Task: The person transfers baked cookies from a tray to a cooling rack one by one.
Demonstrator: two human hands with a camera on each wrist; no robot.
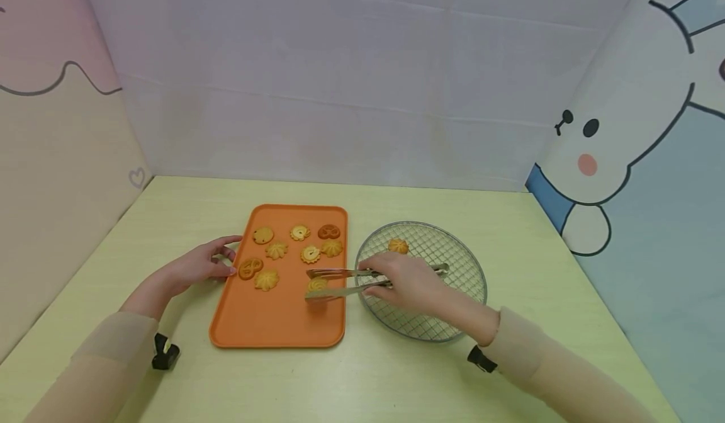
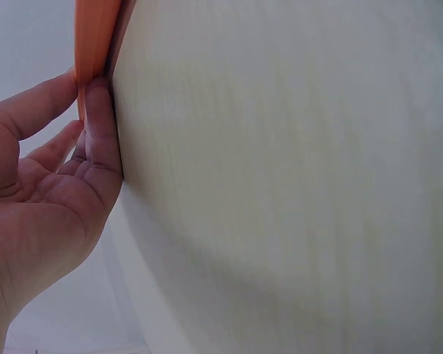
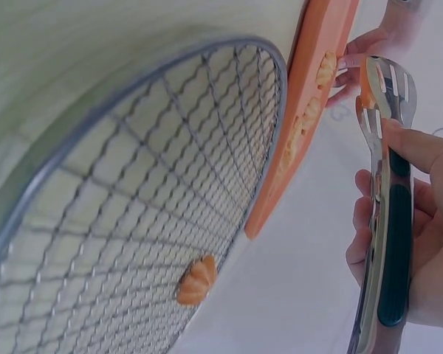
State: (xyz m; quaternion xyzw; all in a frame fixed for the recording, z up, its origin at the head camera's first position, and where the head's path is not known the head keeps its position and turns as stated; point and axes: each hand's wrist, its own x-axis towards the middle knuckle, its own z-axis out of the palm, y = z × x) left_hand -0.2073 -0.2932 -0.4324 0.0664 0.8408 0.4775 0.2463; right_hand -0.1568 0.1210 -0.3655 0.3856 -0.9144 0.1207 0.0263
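My right hand [image 1: 408, 282] grips metal tongs [image 1: 334, 293] with dark green handle grips [image 3: 396, 254]. Between the tong tips is a round golden cookie [image 1: 318, 285], over the right side of an orange tray [image 1: 272, 322]. It is hard to tell whether the cookie is lifted clear of the tray. At the tray's left edge, my left hand [image 1: 195, 265] holds the rim with thumb and fingers, as the left wrist view shows close up. Several cookies lie on the tray, among them a pretzel shape [image 1: 250, 268] and a flower shape [image 1: 267, 279].
Right of the tray stands a round wire rack [image 1: 419, 325], partly beneath my right hand. One ridged cookie [image 1: 398, 245] sits on it near the back. Pale walls with cartoon drawings surround the light wooden table [image 1: 317, 385].
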